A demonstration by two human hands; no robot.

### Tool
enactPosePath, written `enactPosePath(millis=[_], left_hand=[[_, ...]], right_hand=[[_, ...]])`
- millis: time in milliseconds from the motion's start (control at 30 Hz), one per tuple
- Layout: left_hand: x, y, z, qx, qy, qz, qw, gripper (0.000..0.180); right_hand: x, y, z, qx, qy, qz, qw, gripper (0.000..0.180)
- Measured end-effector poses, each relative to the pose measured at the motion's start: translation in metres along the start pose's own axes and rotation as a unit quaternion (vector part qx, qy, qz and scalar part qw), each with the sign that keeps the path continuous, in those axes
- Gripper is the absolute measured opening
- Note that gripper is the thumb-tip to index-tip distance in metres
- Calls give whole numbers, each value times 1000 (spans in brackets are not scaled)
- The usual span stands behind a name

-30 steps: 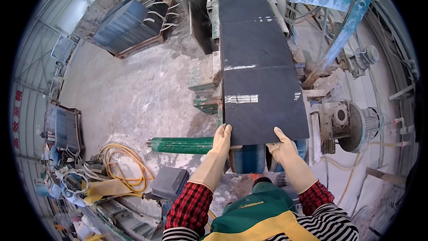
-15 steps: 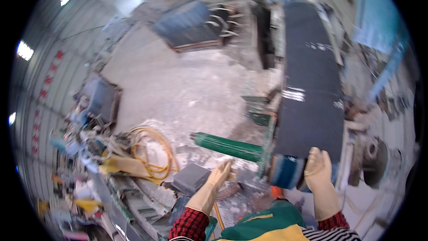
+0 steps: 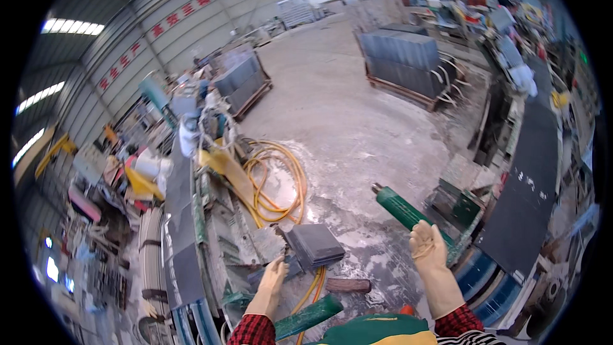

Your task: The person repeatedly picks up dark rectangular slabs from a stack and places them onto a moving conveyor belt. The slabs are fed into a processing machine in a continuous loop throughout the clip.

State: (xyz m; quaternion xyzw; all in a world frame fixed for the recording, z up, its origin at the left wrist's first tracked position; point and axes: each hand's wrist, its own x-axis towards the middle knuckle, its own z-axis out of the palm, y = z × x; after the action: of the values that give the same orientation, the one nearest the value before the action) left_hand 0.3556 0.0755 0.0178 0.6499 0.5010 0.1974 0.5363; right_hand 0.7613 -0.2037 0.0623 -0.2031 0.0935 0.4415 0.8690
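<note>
Now your right hand hangs open and empty beside the green roller; your left hand, fingers loose, holding nothing, reaches toward the stack of dark tiles just ahead.

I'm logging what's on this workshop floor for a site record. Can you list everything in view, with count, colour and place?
Dark stone slab: one, black-grey, long, on the machine bed at right.
Green roller: one, green, jutting out left of that bed, beside the right hand.
Small stack of dark tiles: one stack, dark grey, just ahead of the left hand.
Hose coil: one, yellow-orange, on the concrete floor at centre.
Slab racks: at least two, grey, one upper centre-right, one further left.
Conveyor line: one, grey with dark slabs, at left.
Left hand: one, pale glove, empty, near the tile stack.
Right hand: one, pale glove, open, empty, raised by the roller.
</note>
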Motion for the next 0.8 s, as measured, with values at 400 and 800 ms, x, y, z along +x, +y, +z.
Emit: enactPosePath(millis=[400,800], left_hand=[[-142,-149,-261,395,440,107,799,54],[-154,-155,-269,419,436,5,797,52]], right_hand=[[51,135,-153,-245,127,-100,956,27],[40,160,-168,-435,176,44,882,27]])
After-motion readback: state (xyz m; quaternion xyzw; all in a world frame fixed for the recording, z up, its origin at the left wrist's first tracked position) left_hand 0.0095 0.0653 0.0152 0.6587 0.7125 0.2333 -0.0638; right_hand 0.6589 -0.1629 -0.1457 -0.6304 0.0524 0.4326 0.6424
